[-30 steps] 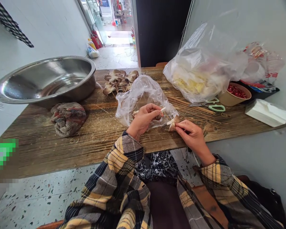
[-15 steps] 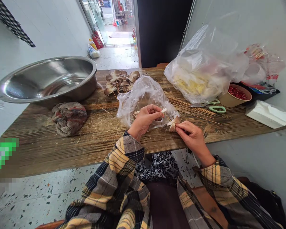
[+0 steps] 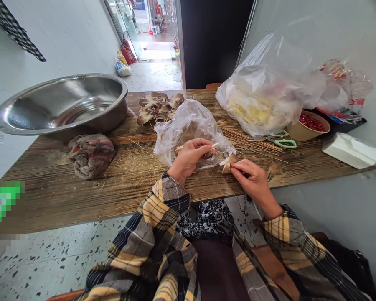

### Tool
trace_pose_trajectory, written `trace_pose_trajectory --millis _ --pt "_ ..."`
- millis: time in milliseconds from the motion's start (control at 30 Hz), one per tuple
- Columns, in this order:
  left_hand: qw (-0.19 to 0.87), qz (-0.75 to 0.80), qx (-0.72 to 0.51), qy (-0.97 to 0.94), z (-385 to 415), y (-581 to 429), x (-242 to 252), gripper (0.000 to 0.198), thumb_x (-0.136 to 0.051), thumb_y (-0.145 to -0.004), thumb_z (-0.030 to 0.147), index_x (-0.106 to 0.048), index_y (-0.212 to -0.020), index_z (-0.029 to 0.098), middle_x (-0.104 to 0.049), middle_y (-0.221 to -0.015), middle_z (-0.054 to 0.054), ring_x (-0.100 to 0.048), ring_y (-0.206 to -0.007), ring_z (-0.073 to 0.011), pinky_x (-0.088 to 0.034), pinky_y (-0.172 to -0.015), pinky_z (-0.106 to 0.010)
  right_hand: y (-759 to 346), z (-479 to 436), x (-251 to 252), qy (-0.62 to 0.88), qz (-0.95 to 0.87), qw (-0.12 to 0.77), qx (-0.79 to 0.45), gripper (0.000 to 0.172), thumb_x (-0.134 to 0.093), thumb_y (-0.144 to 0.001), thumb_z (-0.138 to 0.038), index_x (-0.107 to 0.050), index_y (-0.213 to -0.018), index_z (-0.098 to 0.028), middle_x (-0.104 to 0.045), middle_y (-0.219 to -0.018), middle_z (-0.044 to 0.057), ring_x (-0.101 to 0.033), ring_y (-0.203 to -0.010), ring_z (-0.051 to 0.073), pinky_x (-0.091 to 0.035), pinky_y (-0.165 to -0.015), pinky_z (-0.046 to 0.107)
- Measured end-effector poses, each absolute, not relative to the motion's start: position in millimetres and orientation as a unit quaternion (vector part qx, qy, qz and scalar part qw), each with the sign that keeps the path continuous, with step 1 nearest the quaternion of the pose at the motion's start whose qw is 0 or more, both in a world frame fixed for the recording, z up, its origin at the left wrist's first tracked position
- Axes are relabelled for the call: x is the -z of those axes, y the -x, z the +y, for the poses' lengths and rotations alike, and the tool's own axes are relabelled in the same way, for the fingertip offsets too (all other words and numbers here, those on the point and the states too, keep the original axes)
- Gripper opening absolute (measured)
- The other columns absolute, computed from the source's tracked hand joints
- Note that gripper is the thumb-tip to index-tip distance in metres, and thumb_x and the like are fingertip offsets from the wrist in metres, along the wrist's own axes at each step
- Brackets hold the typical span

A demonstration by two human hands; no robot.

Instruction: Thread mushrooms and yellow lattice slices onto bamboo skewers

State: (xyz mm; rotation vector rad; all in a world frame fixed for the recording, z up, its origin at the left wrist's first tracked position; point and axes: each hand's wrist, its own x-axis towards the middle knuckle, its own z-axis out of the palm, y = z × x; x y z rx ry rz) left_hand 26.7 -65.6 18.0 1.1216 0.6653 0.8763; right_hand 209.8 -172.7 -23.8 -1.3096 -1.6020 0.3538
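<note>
My left hand (image 3: 189, 156) is closed in a pinch on a pale mushroom piece (image 3: 213, 146), in front of a clear plastic bag (image 3: 188, 125) holding more mushrooms. My right hand (image 3: 252, 179) is closed on a thin wooden skewer with a brown mushroom (image 3: 227, 162) threaded near its tip. The two hands are a few centimetres apart above the wooden table (image 3: 128, 184). A pile of skewered mushrooms (image 3: 158, 106) lies further back on the table.
A big steel basin (image 3: 62, 104) and a crumpled rag (image 3: 90, 154) are at the left. At the right stand a large plastic bag (image 3: 263, 100), loose skewers (image 3: 253, 144), green-handled scissors (image 3: 280, 140), a bowl of red bits (image 3: 310, 123) and napkins (image 3: 351, 150).
Hardly anything differs: both hands stay pinched on their mushroom pieces and shift only slightly.
</note>
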Motion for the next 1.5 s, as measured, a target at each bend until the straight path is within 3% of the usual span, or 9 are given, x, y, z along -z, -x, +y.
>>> trace_pose_trajectory --millis 1033,1267,1500 --pt "0.703 0.319 -0.324 -0.546 -68.5 -28.3 -17.0 0.013 -0.07 -0.069 0.023 -0.061 -0.071 0.013 -0.065 -0.063 -0.003 -0.046 -0.05 -0.0059 -0.032 -0.05 -0.022 -200.2 -172.4 19.7 0.557 -0.65 0.495 -0.147 0.016 -0.059 -0.089 -0.027 -0.075 -0.089 -0.024 -0.069 -0.083 0.005 -0.064 -0.078 0.018 -0.051 -0.068 0.031" --pt "0.672 0.332 -0.3 -0.59 -72.6 -32.5 -19.5 0.009 -0.067 -0.067 0.017 -0.059 -0.066 0.013 -0.053 -0.051 0.004 -0.041 -0.047 -0.0048 -0.026 -0.047 -0.021 -190.6 -167.9 17.0 0.561 -0.648 0.499 -0.13 0.017 -0.058 -0.089 -0.024 -0.075 -0.092 -0.023 -0.068 -0.082 0.005 -0.063 -0.076 0.018 -0.051 -0.069 0.03" --pt "0.671 0.321 -0.299 -0.597 -72.4 -32.4 -15.6 0.007 -0.066 -0.069 0.018 -0.061 -0.07 0.013 -0.056 -0.058 0.003 -0.047 -0.052 -0.0059 -0.034 -0.052 -0.02 -188.3 -164.9 15.8 0.563 -0.631 0.511 -0.154 0.014 -0.061 -0.087 -0.026 -0.075 -0.087 -0.022 -0.07 -0.084 0.005 -0.064 -0.079 0.018 -0.05 -0.07 0.03"
